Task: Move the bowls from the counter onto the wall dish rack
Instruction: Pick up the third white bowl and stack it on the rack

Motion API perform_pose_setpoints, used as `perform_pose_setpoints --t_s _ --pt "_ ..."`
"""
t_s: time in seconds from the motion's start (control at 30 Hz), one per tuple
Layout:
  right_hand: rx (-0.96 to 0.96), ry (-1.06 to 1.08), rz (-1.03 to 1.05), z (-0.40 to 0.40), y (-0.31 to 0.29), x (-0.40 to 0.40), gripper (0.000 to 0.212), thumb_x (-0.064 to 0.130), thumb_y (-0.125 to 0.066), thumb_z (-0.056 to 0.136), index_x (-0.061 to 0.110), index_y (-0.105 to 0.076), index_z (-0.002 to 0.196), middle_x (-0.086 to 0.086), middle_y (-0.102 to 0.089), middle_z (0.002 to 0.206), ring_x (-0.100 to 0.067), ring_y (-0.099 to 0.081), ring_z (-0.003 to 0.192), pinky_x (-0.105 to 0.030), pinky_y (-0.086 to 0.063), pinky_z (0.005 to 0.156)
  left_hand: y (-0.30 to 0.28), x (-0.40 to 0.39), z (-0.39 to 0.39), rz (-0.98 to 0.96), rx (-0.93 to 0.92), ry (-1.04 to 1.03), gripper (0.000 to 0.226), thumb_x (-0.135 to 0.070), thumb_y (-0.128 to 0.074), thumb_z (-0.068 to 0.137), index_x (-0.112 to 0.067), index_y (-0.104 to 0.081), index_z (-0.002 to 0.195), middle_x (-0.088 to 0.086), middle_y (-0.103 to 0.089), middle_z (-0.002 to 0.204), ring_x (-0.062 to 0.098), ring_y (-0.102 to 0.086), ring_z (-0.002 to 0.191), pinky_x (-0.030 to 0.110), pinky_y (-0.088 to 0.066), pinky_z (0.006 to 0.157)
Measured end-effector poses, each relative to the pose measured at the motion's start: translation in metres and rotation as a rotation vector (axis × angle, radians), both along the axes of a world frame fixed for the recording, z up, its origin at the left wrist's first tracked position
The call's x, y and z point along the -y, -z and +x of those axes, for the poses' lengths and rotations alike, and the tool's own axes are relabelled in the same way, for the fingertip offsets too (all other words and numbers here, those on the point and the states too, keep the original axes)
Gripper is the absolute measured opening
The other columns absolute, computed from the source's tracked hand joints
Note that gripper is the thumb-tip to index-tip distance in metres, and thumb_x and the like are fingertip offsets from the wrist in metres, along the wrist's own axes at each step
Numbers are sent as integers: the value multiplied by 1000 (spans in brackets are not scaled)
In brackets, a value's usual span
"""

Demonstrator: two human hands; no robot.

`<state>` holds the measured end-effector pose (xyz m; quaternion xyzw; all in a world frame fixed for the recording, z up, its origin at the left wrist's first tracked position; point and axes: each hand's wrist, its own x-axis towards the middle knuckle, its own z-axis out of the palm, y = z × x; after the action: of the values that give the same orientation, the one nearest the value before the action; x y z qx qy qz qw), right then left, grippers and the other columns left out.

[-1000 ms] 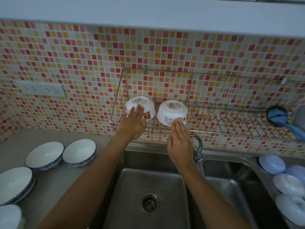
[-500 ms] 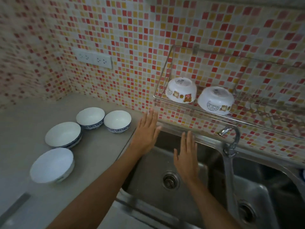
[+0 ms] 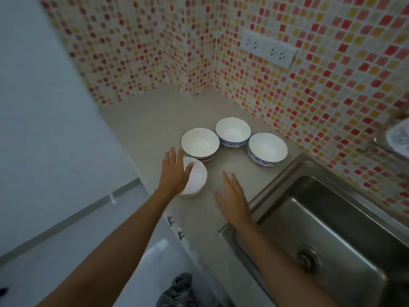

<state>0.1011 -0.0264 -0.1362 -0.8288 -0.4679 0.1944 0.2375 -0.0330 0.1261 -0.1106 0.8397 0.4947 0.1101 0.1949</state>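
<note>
Both hands' fingers are spread, grasping nothing. The left hand (image 3: 174,173) hovers over the plain bowl (image 3: 195,177). A careless grab could knock it into the blue-rimmed bowl (image 3: 200,144) touching it.

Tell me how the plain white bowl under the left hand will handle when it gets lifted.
The plain white bowl looks rigid and glazed, probably ceramic, so likely breakable if knocked against the blue-rimmed bowl close behind it. Its smooth sheen suggests it may be slippery. It sits upright near the counter edge; a push from the left hand could slide it rather than tip it.
</note>
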Motion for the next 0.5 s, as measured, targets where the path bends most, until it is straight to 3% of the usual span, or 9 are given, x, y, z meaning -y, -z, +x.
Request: perform_pose_setpoints --t_s 0.2,0.37,0.5 --pt "-182 93 -24 -33 -4 -57 65 44 -54 93 16 -29 146 -17 -48 138 -35 -49 123 -41 -43 95 24 -28 -27 -275 105 -126 66 -39 -34 100 -5 -8 150 19 -6 159 33 -6 147 45 -12 118" --pt "-233 186 -88 -42 13 -71 57 36 -50 93 21 -29 145 -20 -59 126 -41 -56 111 -45 -49 92 32 -34 -33 -379 174 -125 43 -19 -33 101 1 -33 139 26 -45 139 40 -46 125 42 -38 102" --pt "-244 247 -87 -40 20 -70 48 26 -43 94 16 -37 141 -23 -58 125 -43 -55 109 -49 -48 92 38 -36 -34 -420 178 -123 33 -12 -33 100 4 -45 127 27 -56 125 40 -54 112 37 -43 87"
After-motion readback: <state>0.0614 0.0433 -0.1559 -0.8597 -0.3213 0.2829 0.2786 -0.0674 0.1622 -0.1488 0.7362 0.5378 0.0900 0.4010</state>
